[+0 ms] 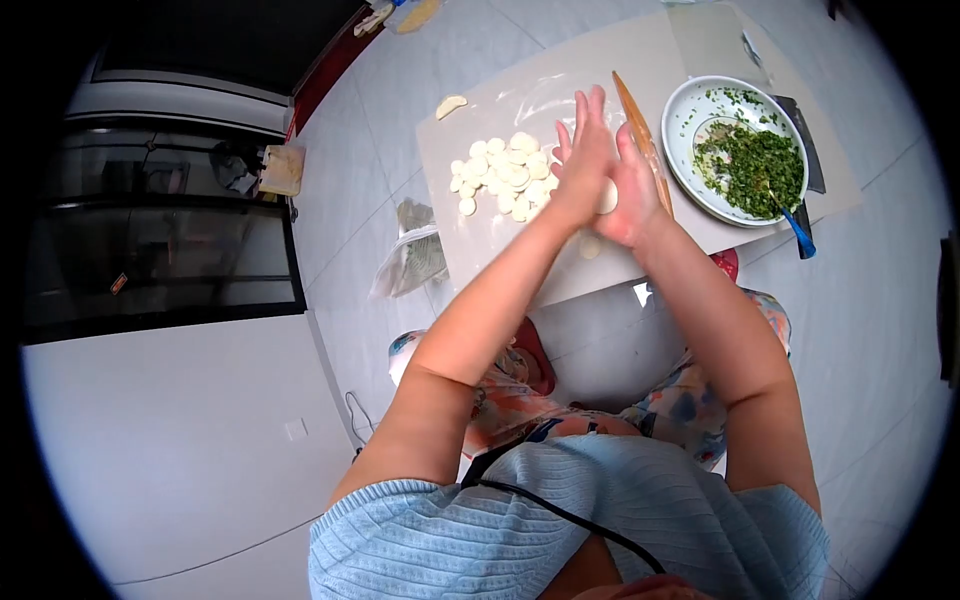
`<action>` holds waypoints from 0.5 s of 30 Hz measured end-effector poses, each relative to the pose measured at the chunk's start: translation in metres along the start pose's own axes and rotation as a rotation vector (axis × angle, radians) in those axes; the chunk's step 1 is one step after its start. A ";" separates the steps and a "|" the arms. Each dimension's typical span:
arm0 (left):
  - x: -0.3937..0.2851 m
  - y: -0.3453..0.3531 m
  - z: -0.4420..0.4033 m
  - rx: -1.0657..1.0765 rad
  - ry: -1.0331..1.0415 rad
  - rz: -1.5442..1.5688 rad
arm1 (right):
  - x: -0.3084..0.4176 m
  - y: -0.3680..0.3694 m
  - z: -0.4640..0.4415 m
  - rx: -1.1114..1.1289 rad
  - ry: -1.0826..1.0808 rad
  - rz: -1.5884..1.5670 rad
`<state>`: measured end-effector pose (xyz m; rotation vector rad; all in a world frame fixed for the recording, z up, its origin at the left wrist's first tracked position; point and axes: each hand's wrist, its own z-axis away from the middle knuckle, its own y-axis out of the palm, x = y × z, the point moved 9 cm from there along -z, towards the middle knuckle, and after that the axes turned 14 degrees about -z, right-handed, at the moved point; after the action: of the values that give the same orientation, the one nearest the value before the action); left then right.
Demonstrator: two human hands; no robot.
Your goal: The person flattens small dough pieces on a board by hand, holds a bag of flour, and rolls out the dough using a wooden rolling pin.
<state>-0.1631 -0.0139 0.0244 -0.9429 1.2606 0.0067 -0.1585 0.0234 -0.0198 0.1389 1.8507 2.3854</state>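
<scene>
My left hand [585, 165] and my right hand [632, 195] are palm to palm above the table, fingers stretched out. Between the palms a small pale dough round [607, 196] shows at its edge; the rest is hidden. Just below them another flat dough round [590, 245] lies on the table. Left of my left hand is a cluster of small floured dough pieces [510, 172]. A wooden rolling pin [641, 125], tapered at the end, lies right beside my right hand.
A white bowl [680, 165] of chopped green filling [755, 165] stands at the right, with a blue-handled spoon [801, 232] in it. A dark flat object [806, 145] is beside the bowl. One folded dumpling [451, 106] lies at the table's [455, 240] far left. A plastic bag [412, 258] sits by its left edge.
</scene>
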 end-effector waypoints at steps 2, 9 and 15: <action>0.002 -0.007 -0.007 0.098 0.068 0.650 | 0.003 -0.002 -0.012 0.089 0.027 -0.088; 0.037 -0.024 0.029 0.034 -0.081 0.160 | 0.019 -0.018 -0.011 -0.089 -0.133 0.050; 0.052 -0.017 0.045 0.177 -0.142 0.123 | 0.014 -0.032 -0.019 -0.158 -0.161 0.122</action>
<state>-0.1004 -0.0220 -0.0072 -0.7002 1.1655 0.0566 -0.1741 0.0153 -0.0552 0.4264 1.6213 2.5052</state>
